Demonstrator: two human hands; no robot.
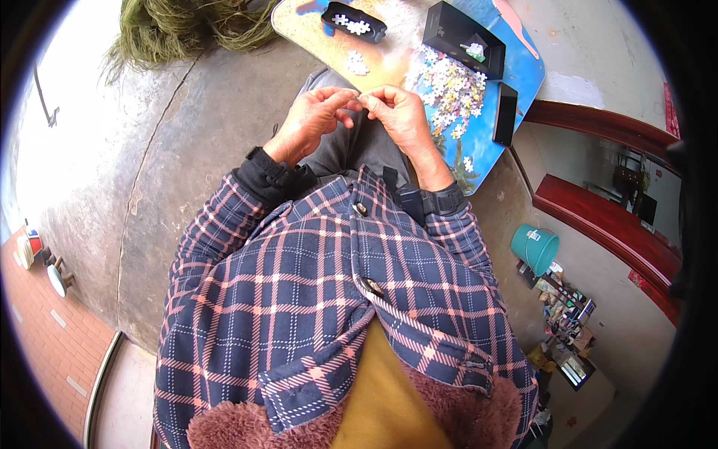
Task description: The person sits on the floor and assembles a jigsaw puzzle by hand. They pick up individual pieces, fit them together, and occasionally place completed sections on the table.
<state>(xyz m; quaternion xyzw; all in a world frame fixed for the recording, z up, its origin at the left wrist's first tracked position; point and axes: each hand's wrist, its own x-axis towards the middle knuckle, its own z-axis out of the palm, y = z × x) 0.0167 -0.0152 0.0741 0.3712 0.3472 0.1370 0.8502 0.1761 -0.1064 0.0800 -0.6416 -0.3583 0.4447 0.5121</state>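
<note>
1. Head view. I see both hands meeting over the lap, just short of the board's [516,82] near edge.
2. Left hand [310,120]: fingers curled, thumb and forefinger pinched together at the tips, which touch the right hand's fingertips.
3. Right hand [400,112]: fingers curled, thumb and forefinger pinched at the same spot. Something very small sits between the two pinches; I cannot tell what it is, too small to resolve.
4. Puzzle pieces [449,86]: a loose heap of pale, multicoloured pieces lies on the board, just beyond the right hand, not touching it.
5. A smaller cluster of white pieces [357,63] lies on the board's tan part, beyond the fingertips.
6. Black tray [353,21] at the board's far edge holds a few white pieces.
7. Black box [462,37] sits beyond the heap; its lid [505,114] stands at the board's right edge.
8. Teal bucket [535,248] stands on the floor to my right, well apart from the hands.
</note>
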